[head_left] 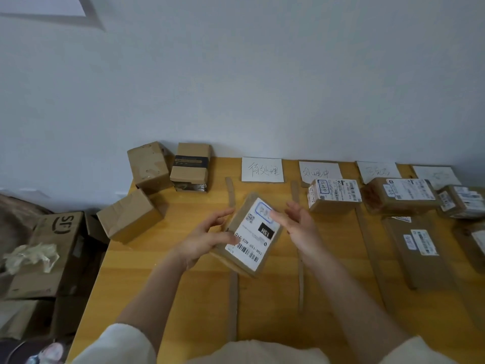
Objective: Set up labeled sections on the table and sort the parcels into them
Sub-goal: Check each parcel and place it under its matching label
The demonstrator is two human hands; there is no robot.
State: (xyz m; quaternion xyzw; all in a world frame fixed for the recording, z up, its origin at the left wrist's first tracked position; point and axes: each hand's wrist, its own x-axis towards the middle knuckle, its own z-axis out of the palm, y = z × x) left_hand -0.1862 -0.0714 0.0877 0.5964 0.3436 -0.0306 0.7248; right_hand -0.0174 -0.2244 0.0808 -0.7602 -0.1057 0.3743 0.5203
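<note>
A flat brown parcel with a white shipping label is held tilted above the wooden table. My left hand grips its lower left edge. My right hand touches its right edge with the fingers spread. Several white handwritten section labels lie along the wall: the first, the second, the third and a fourth. Cardboard strips divide the sections. A labelled box lies in the second section. In the third section lie a box and a long parcel.
Three plain brown boxes stand at the table's far left corner. More labelled parcels sit at the right edge. Beside the table on the left stand large cartons with crumpled plastic on top.
</note>
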